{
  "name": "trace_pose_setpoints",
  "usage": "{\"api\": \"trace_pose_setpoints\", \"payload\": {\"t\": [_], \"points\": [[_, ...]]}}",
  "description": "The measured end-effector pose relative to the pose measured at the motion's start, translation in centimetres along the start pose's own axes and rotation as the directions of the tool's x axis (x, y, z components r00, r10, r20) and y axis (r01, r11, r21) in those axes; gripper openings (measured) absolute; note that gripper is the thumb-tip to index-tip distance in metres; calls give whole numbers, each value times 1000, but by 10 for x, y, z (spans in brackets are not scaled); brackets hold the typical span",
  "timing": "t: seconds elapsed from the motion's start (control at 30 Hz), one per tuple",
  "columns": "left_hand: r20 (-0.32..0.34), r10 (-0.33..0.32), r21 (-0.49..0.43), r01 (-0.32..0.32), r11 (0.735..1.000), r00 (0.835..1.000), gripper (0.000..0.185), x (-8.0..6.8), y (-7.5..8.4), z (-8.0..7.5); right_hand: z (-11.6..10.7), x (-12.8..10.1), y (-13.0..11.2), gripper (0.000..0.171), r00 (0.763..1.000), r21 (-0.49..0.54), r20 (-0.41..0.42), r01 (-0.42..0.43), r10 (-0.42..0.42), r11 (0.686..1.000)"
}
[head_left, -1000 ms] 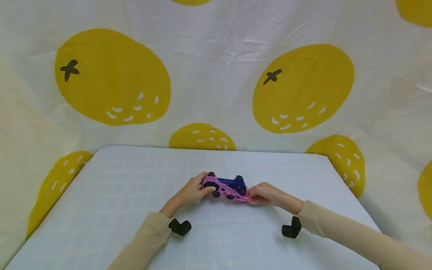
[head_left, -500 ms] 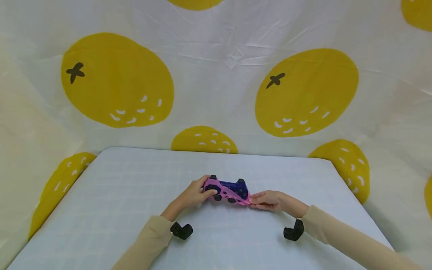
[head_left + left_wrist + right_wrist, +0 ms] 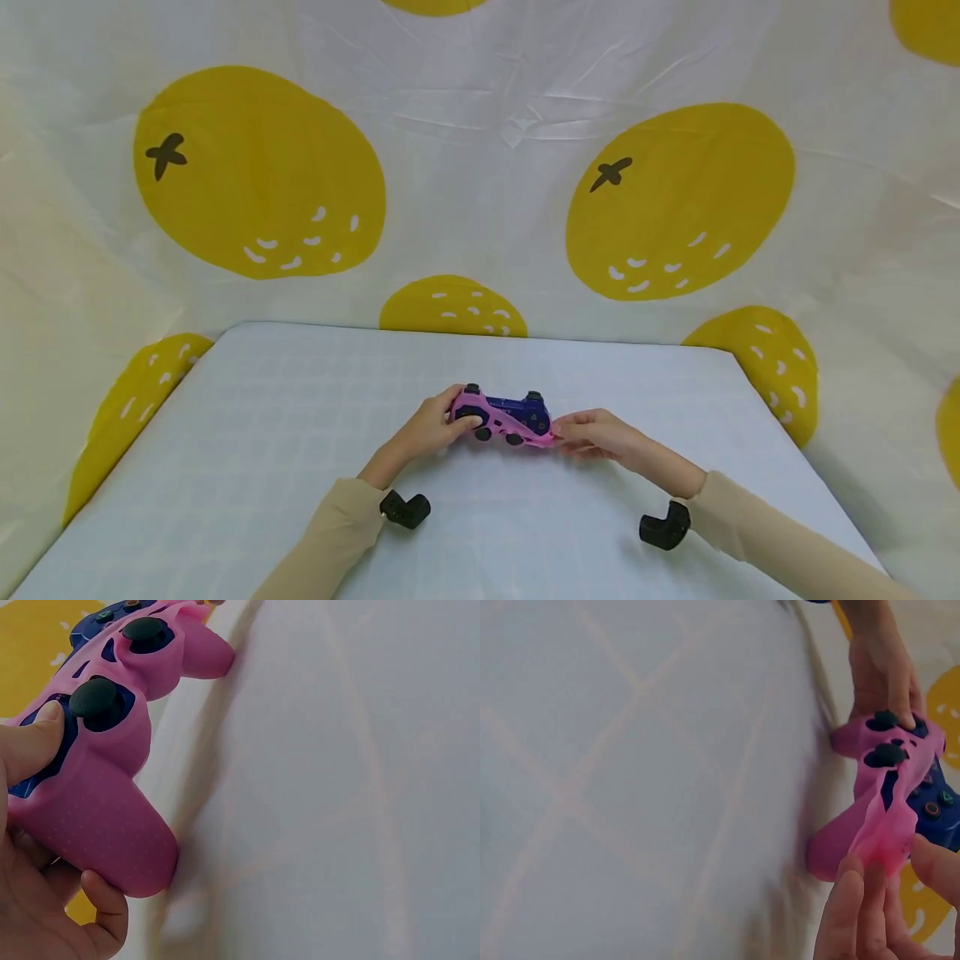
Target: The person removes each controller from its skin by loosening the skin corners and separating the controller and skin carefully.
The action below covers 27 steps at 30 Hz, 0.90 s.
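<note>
A dark blue game controller (image 3: 517, 407) sits partly inside a pink silicone cover (image 3: 497, 423), between both hands above the table. My left hand (image 3: 431, 427) grips its left end, thumb over the direction pad, as the left wrist view also shows. Two black thumbsticks (image 3: 94, 703) poke through the cover. At the right end, my right hand (image 3: 600, 435) pinches the cover's loose edge (image 3: 889, 836) between thumb and fingers. There the blue shell and its face buttons (image 3: 931, 810) lie bare outside the cover.
A white table (image 3: 300, 375) with a faint grid spreads under the hands. Behind it hangs a white cloth (image 3: 472, 183) printed with big yellow fruit. Black wrist cameras are strapped at the left cuff (image 3: 405, 510) and right cuff (image 3: 665, 527).
The right wrist has shifted slightly right and toward the person, and its fingers have changed their hold on the cover's edge. The left hand and controller stay nearly in place.
</note>
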<state>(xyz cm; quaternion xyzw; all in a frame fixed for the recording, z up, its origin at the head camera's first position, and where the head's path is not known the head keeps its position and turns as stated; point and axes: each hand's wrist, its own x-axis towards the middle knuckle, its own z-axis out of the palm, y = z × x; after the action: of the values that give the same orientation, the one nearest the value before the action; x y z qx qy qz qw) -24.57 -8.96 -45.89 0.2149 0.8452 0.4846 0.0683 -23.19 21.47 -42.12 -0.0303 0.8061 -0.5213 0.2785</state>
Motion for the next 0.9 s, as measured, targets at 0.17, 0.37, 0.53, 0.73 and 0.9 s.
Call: {"api": "trace_pose_setpoints", "payload": {"t": [0.17,0.37,0.53,0.73,0.9], "points": [[-12,-35,-1,35,999,999,58,0,3,0,5,-1,-6,41,992,-110,-81,85,-94,990],[-36,-43,15,43,999,998,58,-1,7,1,5,3,-10,46,959,-177,-124,232,-255,956],[-62,-25,36,27,999,998,55,-4,10,4,8,7,-9,52,946,-118,-63,310,-318,944],[-102,-41,33,44,998,994,55,-6,13,8,14,13,-12,51,951,-126,-119,272,-287,954],[-132,-49,40,54,998,990,53,-9,15,8,14,17,-15,50,957,-119,-148,233,-249,965]]}}
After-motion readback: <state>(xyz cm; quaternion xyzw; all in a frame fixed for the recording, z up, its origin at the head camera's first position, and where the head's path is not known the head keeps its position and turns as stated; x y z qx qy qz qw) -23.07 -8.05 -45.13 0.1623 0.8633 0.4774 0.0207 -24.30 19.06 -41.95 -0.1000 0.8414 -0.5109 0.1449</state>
